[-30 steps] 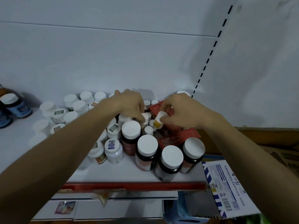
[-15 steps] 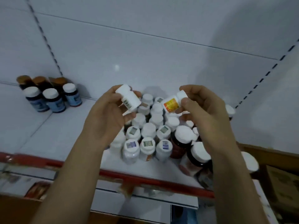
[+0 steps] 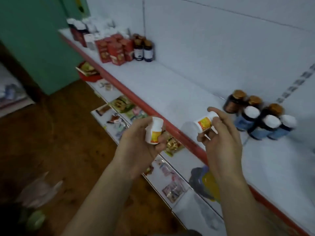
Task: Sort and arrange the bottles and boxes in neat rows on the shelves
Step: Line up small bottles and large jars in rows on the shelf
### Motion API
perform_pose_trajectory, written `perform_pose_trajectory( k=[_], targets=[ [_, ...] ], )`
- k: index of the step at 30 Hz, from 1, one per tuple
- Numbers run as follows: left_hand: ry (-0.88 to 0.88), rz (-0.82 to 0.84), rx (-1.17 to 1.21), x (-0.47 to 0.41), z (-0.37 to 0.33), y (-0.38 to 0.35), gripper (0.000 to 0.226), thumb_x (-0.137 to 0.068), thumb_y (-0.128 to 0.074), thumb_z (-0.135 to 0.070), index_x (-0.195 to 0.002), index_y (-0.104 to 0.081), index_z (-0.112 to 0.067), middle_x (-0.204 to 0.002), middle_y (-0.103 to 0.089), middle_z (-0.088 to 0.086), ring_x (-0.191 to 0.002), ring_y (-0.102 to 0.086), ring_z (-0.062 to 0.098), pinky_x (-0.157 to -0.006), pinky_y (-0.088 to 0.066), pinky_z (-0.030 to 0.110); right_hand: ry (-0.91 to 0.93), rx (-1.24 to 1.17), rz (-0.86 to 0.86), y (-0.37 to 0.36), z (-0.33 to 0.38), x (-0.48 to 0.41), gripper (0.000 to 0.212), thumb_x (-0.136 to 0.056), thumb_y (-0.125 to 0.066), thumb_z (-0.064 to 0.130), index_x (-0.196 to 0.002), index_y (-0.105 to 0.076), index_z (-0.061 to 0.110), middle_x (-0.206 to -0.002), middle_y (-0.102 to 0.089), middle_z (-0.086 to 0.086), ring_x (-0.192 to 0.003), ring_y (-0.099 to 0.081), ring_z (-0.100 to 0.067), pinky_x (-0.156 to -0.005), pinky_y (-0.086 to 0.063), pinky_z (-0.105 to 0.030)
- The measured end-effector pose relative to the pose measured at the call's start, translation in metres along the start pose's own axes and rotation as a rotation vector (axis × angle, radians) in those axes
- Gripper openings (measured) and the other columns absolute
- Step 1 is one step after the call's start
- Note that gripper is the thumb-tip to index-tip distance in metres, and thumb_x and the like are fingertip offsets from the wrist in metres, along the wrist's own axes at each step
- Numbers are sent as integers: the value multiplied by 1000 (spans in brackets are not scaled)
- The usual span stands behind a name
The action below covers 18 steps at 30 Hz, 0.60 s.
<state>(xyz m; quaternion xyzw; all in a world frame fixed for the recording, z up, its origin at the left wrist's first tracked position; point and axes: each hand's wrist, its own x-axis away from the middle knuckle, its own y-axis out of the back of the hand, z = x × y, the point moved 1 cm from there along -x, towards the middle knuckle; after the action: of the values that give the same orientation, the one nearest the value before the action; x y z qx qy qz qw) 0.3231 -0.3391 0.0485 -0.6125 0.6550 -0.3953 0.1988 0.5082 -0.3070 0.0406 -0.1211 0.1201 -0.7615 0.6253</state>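
My left hand (image 3: 141,149) is gripping a near-upright bottle (image 3: 154,132), my right hand (image 3: 220,140) a tilted bottle (image 3: 204,123); the shelf (image 3: 170,92) is lying just ahead, nearer my right hand.

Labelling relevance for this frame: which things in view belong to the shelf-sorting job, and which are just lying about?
Job:
- white bottle, held in the left grip
- second white bottle, held in the right grip
- dark bottles on the top shelf
- red boxes

Lying about:
- packets on the lower shelf
- plastic bag on the floor
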Motion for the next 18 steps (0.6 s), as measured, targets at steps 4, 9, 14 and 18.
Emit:
perform_pose_trajectory(
  k=[4, 9, 14, 18],
  targets=[
    [-200, -208, 44, 3, -96, 80, 31, -102, -47, -36, -111, -55, -7, -87, -55, 7, -68, -51, 16, -57, -43, 26, -99, -37, 228, -130, -48, -38, 23, -105, -50, 12, -114, -71, 15, -93, -65, -4, -78, -57, -21, -60, -49, -29],
    [-446, -472, 43, -11, -197, 183, 40, -105, -41, -46, -113, -60, -12, -86, -60, 1, -70, -51, 12, -64, -38, 27, -212, 1, 420, -274, -127, -85, 22, -104, -51, 9, -116, -68, 13, -96, -69, -12, -76, -61, -21, -64, -52, -32],
    [-632, -705, 53, -52, -306, 268, 35, -105, -45, -40, -117, -58, -11, -82, -60, 3, -65, -50, 13, -60, -33, 28, -333, -5, 576, -423, -188, -146, 25, -102, -47, 1, -108, -68, 14, -86, -69, -9, -65, -60, -20, -57, -51, -30],
    [-741, -746, 49, -82, -408, 311, 29, -100, -50, -28, -121, -60, -10, -88, -58, 3, -72, -50, 13, -64, -33, 29, -339, 19, 683, -552, -210, -208, 27, -99, -46, 1, -108, -67, 15, -89, -68, -10, -64, -60, -18, -58, -49, -29]
  ],
)
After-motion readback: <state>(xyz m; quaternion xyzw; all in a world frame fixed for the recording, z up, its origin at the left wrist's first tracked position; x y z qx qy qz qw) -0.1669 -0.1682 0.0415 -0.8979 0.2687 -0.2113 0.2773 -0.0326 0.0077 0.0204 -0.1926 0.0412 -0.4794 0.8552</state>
